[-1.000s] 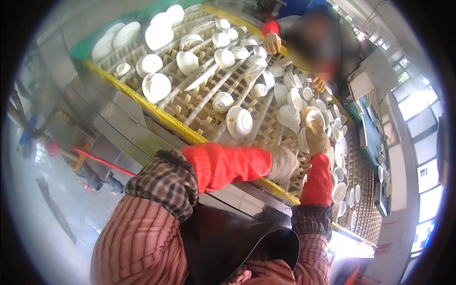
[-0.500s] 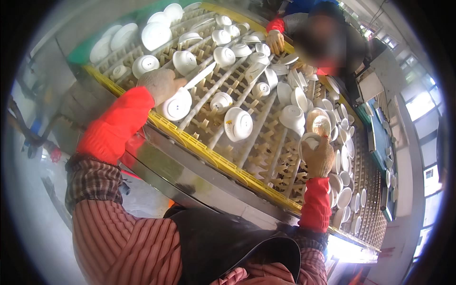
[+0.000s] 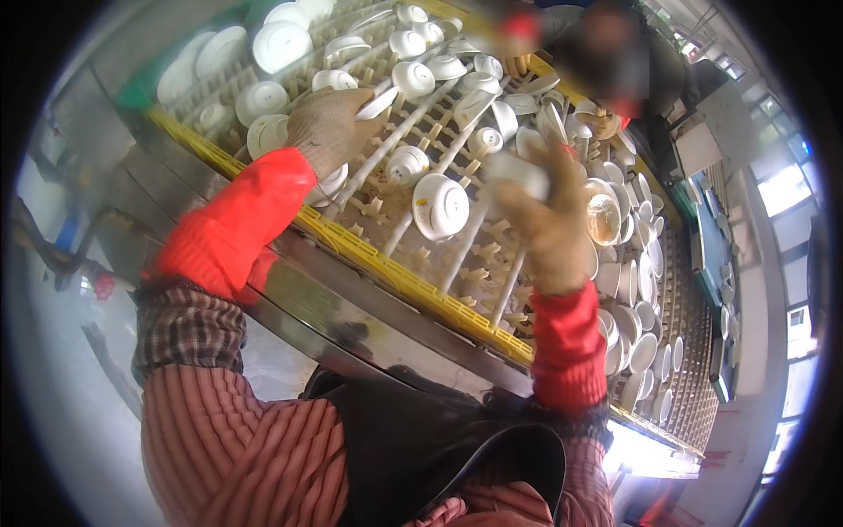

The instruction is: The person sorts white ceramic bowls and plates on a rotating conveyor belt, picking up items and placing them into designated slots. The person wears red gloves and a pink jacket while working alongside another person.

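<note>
My left hand (image 3: 331, 132), in a beige glove with a red cuff, reaches over the pegged conveyor (image 3: 373, 206). Its thumb and fingers close on the edge of a small white dish (image 3: 378, 103). White bowls lie around and partly under that hand. My right hand (image 3: 555, 215), gloved alike and smeared by motion, has a blurred white bowl (image 3: 520, 174) between thumb and fingers. Just right of it stands a bowl with a brownish inside (image 3: 603, 218). An upside-down bowl with yellow bits on it (image 3: 441, 207) rests on the pegs between my hands.
A yellow rail (image 3: 404, 277) runs along the conveyor's near side. Many white bowls and plates stand crowded at the right (image 3: 645, 329); several plates (image 3: 221, 53) lean at the far left. Across the belt, a co-worker's gloved hand (image 3: 604, 123) is among the dishes.
My left hand has moved right and a little up, with a dish at its fingers. My right hand has swung up and left, a white bowl in it. The dishes have shifted slightly.
</note>
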Motion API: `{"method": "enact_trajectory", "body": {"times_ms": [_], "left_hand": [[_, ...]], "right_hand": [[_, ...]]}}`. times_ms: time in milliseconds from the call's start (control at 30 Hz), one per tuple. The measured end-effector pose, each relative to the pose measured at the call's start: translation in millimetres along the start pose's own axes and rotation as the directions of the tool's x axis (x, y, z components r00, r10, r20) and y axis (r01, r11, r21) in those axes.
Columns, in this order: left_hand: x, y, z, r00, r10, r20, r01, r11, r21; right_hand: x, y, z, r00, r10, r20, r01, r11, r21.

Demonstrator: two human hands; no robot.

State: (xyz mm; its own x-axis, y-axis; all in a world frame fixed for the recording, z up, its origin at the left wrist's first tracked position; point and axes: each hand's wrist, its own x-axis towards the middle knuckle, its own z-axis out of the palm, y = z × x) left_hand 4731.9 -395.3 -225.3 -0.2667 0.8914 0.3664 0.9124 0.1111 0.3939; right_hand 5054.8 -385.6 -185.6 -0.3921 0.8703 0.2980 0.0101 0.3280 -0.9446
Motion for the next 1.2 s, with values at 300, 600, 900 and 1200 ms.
{"method": "enact_trajectory", "body": {"times_ms": [300,600,900,1200], "left_hand": [[-11,7,-11,0.959,0.146,-0.243,-0.152,0.988,-0.006],[37,140,55,0.963,0.267,-0.039,-0.27,0.948,-0.167],[142,107,168,0.963,-0.21,0.168,0.225,0.971,-0.078],[171,92,129,0.98,-0.055,-0.189,0.061,0.998,0.028]], "right_hand": [[-5,67,-21,0.932,-0.342,0.118,0.329,0.667,-0.669],[-62,112,-159,0.998,0.027,-0.05,-0.055,0.296,-0.954],[-78,49,-161,0.909,0.373,-0.183,-0.383,0.581,-0.718],[-27,54,-156,0.971,-0.162,0.177,0.235,0.796,-0.558]]}}
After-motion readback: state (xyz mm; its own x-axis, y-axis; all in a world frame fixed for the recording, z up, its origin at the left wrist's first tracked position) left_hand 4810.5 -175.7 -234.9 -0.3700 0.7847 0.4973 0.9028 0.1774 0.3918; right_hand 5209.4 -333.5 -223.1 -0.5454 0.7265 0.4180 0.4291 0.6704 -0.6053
